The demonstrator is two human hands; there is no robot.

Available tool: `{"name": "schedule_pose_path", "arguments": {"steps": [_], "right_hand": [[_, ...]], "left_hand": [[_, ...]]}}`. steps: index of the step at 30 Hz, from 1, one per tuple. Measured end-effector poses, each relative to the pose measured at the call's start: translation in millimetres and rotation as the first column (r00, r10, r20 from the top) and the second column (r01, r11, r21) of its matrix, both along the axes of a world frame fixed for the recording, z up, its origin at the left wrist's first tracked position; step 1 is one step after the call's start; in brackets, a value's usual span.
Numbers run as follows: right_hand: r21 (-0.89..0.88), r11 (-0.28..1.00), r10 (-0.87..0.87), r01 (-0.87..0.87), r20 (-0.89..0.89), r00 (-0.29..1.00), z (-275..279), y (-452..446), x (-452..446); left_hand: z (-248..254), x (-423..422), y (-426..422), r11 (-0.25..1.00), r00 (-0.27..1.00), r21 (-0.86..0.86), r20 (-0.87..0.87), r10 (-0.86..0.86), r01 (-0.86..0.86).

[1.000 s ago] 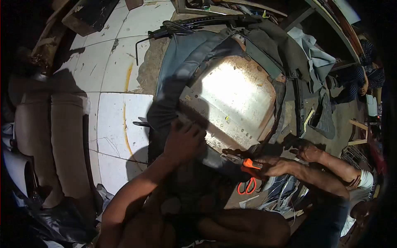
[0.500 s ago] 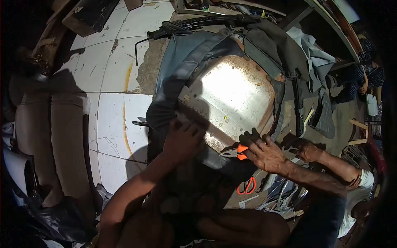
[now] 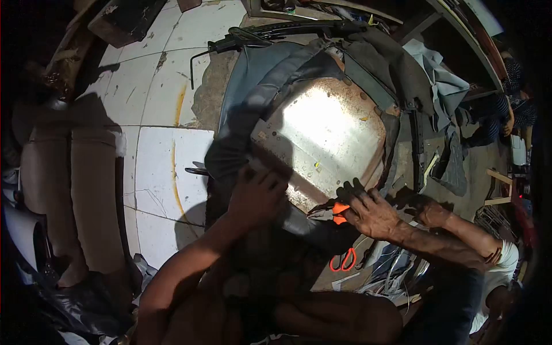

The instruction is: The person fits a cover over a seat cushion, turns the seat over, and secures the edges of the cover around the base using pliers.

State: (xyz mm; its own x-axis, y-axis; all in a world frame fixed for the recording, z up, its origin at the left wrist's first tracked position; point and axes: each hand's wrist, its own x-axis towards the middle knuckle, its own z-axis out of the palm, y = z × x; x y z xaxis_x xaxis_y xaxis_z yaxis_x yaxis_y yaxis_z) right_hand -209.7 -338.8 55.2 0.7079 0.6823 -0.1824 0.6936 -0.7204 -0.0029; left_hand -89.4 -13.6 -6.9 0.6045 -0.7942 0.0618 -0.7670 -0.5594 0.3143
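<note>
Beside the metal panel (image 3: 330,144), the right hand (image 3: 372,215) has pliers (image 3: 340,213) (long axis crosswise) in its grip, pointing left.

You are in a workshop, and the seat-like metal pan (image 3: 339,146) in front of you, with a dark cover (image 3: 261,100) wrapped around its edge, suggests upholstery. You have pliers (image 3: 340,213) at your right hand (image 3: 375,217) and scissors (image 3: 343,261) lying near, with strips of scrap (image 3: 397,277) littering the floor beside them. Brown pads (image 3: 95,201) to your left, loose grey cloth (image 3: 440,80) and a slotted black rail (image 3: 299,31) beyond the pan, and chipped white tiles (image 3: 167,103) all belong to a working room.
</note>
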Motion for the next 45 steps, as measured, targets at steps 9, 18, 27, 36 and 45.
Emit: {"name": "schedule_pose_path", "arguments": {"steps": [9,18,27,36,45], "right_hand": [[-0.463,0.549,-0.109,0.696,-0.865,-0.489,-30.6,-23.4,37.3],[-0.16,0.886,-0.407,0.436,-0.718,0.565,33.4,10.5,9.7],[-0.013,0.981,-0.195,0.195,-0.134,0.972,12.2,12.3,-25.2],[-0.038,0.993,-0.111,0.11,-0.024,0.994,19.9,16.0,-19.1],[-0.154,0.956,-0.261,0.25,-0.057,0.964,15.9,28.4,-21.7]], "left_hand": [[10.5,6.8,-1.2,1.0,1.0,-0.014,-0.027,-0.003,0.003],[3.9,1.6,-0.6,0.999,0.998,-0.034,0.06,-0.01,0.012],[4.9,0.3,-1.9,1.0,1.0,-0.001,0.003,0.0,0.0],[1.4,-0.1,-0.7,0.999,0.998,-0.028,0.06,0.021,-0.02],[-2.5,-1.3,-1.5,0.998,0.997,-0.057,0.07,0.014,-0.01]]}}
